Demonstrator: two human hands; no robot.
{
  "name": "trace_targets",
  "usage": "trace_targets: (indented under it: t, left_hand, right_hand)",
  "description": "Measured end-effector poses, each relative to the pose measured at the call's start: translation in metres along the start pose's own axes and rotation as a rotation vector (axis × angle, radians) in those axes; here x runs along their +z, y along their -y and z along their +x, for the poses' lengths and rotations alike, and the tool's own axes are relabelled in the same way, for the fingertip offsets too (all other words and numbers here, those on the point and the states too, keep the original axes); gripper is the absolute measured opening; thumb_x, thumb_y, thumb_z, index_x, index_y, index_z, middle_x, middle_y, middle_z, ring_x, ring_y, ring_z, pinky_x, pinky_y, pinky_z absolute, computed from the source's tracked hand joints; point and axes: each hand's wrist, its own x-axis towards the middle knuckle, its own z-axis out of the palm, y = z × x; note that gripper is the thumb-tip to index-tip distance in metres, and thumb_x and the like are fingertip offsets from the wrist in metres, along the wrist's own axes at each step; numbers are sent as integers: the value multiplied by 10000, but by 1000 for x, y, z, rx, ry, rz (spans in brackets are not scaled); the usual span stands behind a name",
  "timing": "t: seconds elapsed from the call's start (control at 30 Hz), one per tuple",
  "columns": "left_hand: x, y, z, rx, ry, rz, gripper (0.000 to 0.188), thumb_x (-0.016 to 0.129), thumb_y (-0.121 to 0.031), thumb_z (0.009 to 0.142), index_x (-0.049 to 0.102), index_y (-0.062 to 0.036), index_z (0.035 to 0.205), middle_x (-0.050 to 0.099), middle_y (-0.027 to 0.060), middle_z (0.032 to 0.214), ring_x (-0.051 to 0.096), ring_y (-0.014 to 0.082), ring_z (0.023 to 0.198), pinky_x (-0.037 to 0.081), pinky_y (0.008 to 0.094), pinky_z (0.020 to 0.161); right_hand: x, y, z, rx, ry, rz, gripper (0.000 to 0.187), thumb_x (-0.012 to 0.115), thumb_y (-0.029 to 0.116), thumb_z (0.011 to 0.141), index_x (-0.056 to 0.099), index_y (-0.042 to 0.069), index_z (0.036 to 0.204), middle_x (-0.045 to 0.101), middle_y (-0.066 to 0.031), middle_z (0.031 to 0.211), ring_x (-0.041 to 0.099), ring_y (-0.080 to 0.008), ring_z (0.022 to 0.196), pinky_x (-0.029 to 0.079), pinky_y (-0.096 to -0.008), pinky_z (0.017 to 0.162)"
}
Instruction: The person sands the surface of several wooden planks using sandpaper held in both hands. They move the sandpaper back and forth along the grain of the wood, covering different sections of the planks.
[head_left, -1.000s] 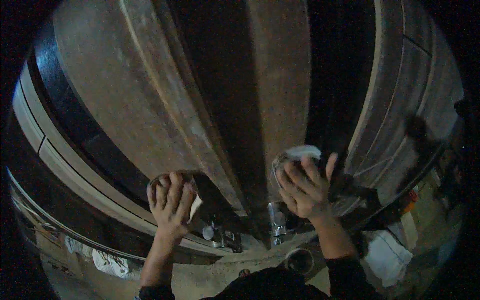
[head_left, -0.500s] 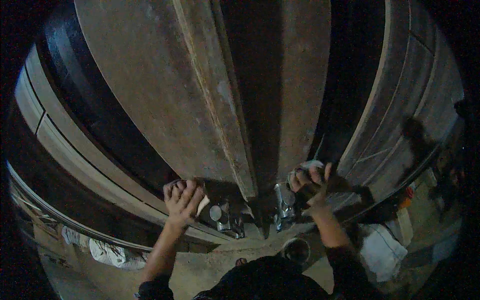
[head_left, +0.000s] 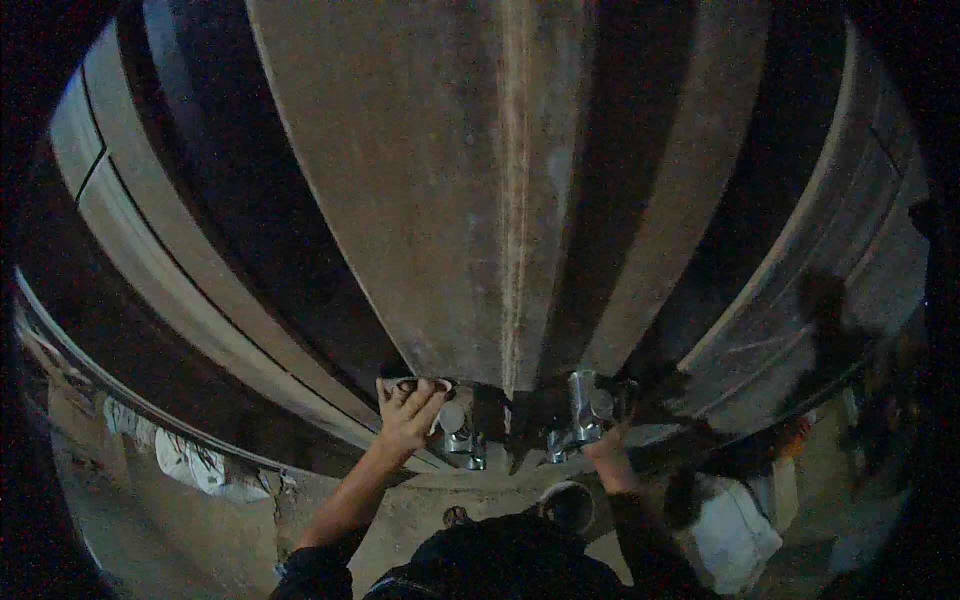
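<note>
My left hand (head_left: 408, 418) is at the lower edge of a tall brown panelled surface (head_left: 430, 220), its fingers bent over a small pale thing whose kind I cannot make out. Just right of it is a shiny metal fitting (head_left: 455, 420) with a round face. My right hand (head_left: 608, 445) is low beside a second, similar metal fitting (head_left: 592, 405). Its fingers are lost in shadow and partly behind the fitting, so their hold is unclear. Between the two fittings, a raised seam (head_left: 512, 250) runs down the brown surface.
A round container (head_left: 568, 505) stands below, near my body. White sack-like things lie on the floor at the right (head_left: 735, 535) and the left (head_left: 190, 465). Something orange (head_left: 795, 437) shows at the far right. Light is dim.
My view has shifted, moving the seam toward the middle. My right hand has moved down to beside the right fitting; the pale cloth-like thing seen at it before no longer shows. My left hand is nearer the left fitting.
</note>
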Motion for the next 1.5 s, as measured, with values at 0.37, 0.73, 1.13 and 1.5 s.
trace_targets:
  t: [0.37, 0.73, 1.13, 1.5]
  left_hand:
    - [-22, 9, 61, -65, 83, 113, 264, 665, -317, 846, 730, -249, 1093, 636, -46, 1229, 469, 197, 1266, 72, 589, 1178]
    - [-35, 25, 87, 99, 127, 138, 386, 620, -295, 831, 682, -320, 1211, 638, -139, 1193, 537, 78, 1136, 31, 577, 1187]
    - [-49, 9, 119, -94, 146, 65, 363, 637, -281, 817, 704, -288, 1174, 644, -125, 1215, 566, 106, 1028, 55, 601, 1178]
    - [-62, 0, 128, -106, 108, 40, 340, 658, -240, 806, 712, -231, 1142, 628, -66, 1261, 555, 179, 1109, 69, 609, 1169]
  right_hand:
    - [-45, -6, 106, 134, 301, -114, 343, 560, 189, 931, 576, 66, 1251, 509, -182, 1392, 352, -487, 1359, 296, -668, 1060]
    - [-45, -28, 114, -160, 38, -176, 335, 694, 329, 847, 683, 234, 1168, 511, 43, 1414, 289, -310, 1435, 110, -716, 1113]
    - [-48, -25, 104, -109, 18, -186, 388, 553, 463, 918, 647, 237, 1219, 466, -10, 1450, 317, -363, 1409, 120, -770, 1072]
    - [-47, -1, 122, 6, -54, -197, 247, 626, 231, 880, 672, 164, 1114, 584, -112, 1290, 358, -427, 1368, 239, -729, 1068]
